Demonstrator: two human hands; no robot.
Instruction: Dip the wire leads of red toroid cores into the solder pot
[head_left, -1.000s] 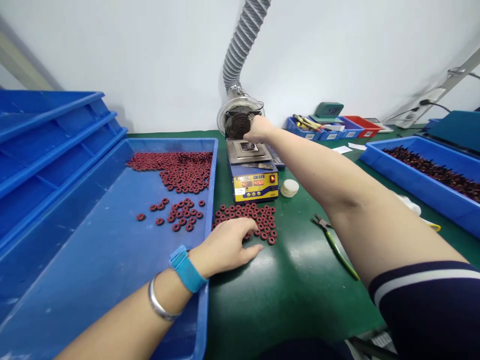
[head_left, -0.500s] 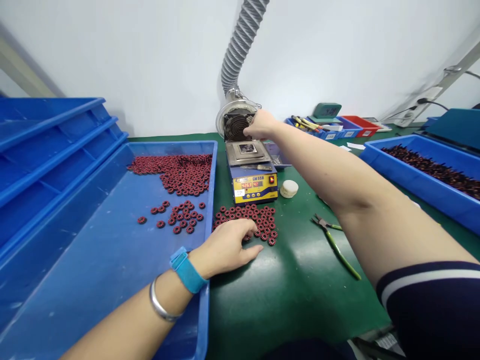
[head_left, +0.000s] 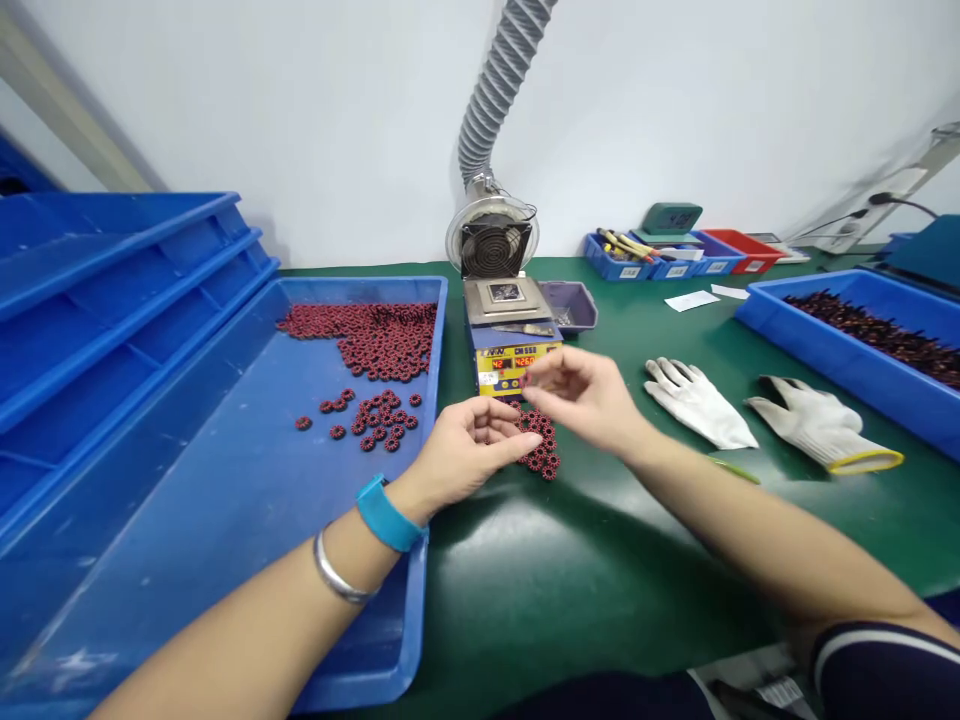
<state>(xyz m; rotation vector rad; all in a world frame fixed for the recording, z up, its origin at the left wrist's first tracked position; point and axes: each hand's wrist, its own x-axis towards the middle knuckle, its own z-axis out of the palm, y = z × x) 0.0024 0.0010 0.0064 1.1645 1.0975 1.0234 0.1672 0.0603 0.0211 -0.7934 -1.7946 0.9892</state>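
My right hand (head_left: 581,395) is in front of the yellow-faced solder pot (head_left: 484,352), thumb and fingers pinched on a small red-and-black toothed ring (head_left: 526,380). Beside it, my left hand (head_left: 472,445) hovers at the pile of similar rings (head_left: 541,450) on the green table, fingers curved and thumb stretched apart. The pile is partly hidden behind both hands. More rings (head_left: 390,335) lie massed at the far end of the large blue tray (head_left: 217,500), with a loose cluster nearer. A square of metal (head_left: 505,292) shows in the pot's top plate.
A fan (head_left: 495,248) on a grey duct (head_left: 499,90) stands behind the pot, a small purple bin (head_left: 585,310) to its right. White gloves (head_left: 701,405) lie rightward, near a blue bin (head_left: 847,350) of dark parts. Stacked blue trays (head_left: 135,290) stand left.
My right hand has come back from the fan, down to the front of the pot, and a ring shows in its fingers. My left hand has stayed by the pile. The gloves have come into view.
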